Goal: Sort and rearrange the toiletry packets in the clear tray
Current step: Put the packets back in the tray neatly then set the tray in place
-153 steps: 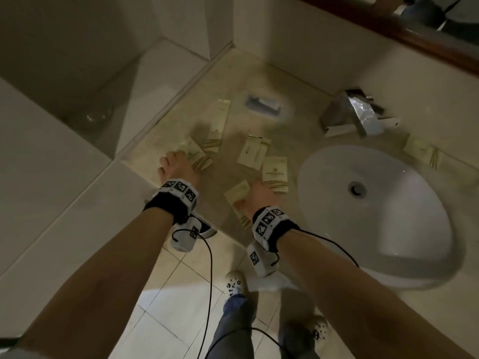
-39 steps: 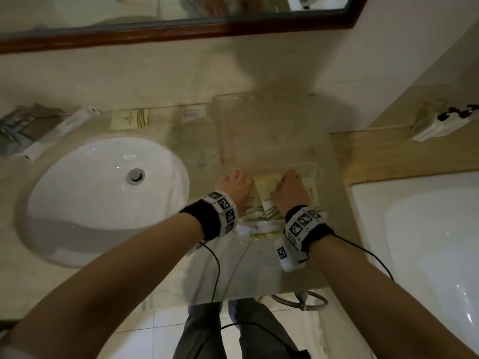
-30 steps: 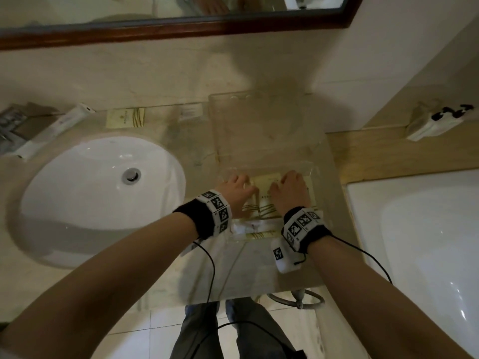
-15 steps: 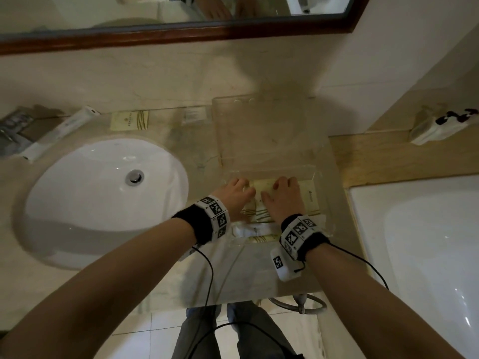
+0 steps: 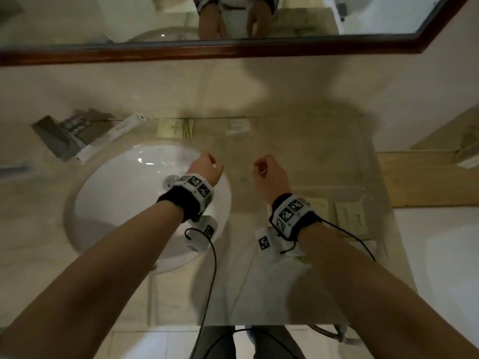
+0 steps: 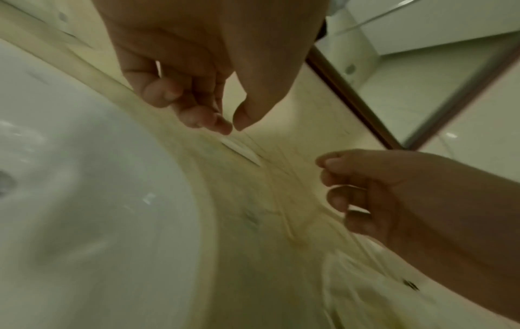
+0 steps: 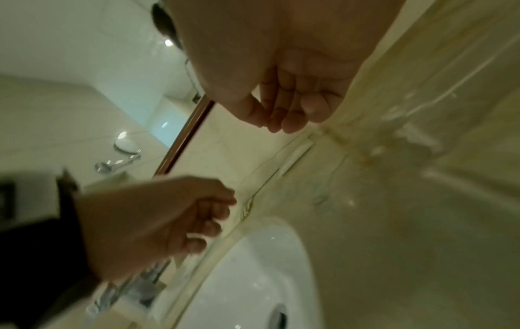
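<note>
Left hand: I see my left hand (image 5: pixel 206 170) raised over the right rim of the sink (image 5: pixel 124 193), fingers loosely curled with thumb and forefinger tips close together; the left wrist view shows nothing between them, so it hangs empty.
Right hand: my right hand (image 5: pixel 270 177) is lifted above the bare counter (image 5: pixel 305 151) between sink and tray, fingers loosely bent toward the palm, holding nothing that I can make out.
Gap between hands: the two are apart, neither touching the other nor any packet.
Clear tray: the clear tray (image 5: pixel 368 200) sits on the counter at the right, near the front edge, partly hidden behind my right wrist.
Packets in tray: cream packets in the tray (image 5: pixel 350 220) lie flat, side by side; my wristband covers the left ones, so I cannot count them.
Loose packets: one cream packet (image 5: pixel 176 128) with gold stripes lies at the back wall behind the sink, and a small pale packet (image 5: pixel 237 126) lies just to its right, both well apart from the tray.
Long sachet: a long white sachet (image 5: pixel 111 137) lies slanted at the back left, touching the faucet (image 5: pixel 62 137).
Mirror: the mirror (image 5: pixel 233 19) with its dark wooden frame runs along the wall above, showing both hands reflected.
Image quality: both wrist views are motion-blurred, so fine detail on the counter is unclear.
</note>
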A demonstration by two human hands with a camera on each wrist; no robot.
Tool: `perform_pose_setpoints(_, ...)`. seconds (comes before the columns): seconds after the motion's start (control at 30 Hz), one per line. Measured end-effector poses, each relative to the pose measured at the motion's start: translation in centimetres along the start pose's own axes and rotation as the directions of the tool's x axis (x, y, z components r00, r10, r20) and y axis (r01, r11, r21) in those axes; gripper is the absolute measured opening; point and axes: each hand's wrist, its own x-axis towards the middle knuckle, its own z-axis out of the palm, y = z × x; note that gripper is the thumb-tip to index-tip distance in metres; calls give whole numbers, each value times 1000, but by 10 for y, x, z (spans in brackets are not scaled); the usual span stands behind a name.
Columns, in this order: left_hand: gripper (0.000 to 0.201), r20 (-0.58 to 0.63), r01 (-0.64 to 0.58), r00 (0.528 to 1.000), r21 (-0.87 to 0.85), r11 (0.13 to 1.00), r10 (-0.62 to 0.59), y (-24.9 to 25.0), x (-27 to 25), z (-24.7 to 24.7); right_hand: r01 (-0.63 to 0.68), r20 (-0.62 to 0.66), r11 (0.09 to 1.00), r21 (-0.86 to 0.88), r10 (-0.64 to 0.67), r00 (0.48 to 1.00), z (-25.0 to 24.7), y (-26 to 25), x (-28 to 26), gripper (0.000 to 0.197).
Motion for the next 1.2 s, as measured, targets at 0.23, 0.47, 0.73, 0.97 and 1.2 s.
perform_pose_setpoints(0.23,52,-118,44,993,363,931,-1,-59,96,-57,-179,-7,969,172,183,983,46,-33,52,9)
perform_pose_setpoints(0.47,65,17,-128,989,580,805,145,-68,156,-66,-255,-43,959,121,261,964,66,-23,62,5)
perform_pose_setpoints(0.73,49,78,-232,965,705,670,252,-64,148,-67,-283,-61,949,137,294,954,79,-28,55,14)
perform_pose_setpoints(0.97,36,180,-450,892,243,860,416,-24,63,-53,-257,-57,952,165,269,962,77,-27,28,23)
perform_pose_setpoints(1.2,36,286,-451,841,-102,887,460,46,-28,2,-299,-76,893,337,342,936,22,-9,-10,26)
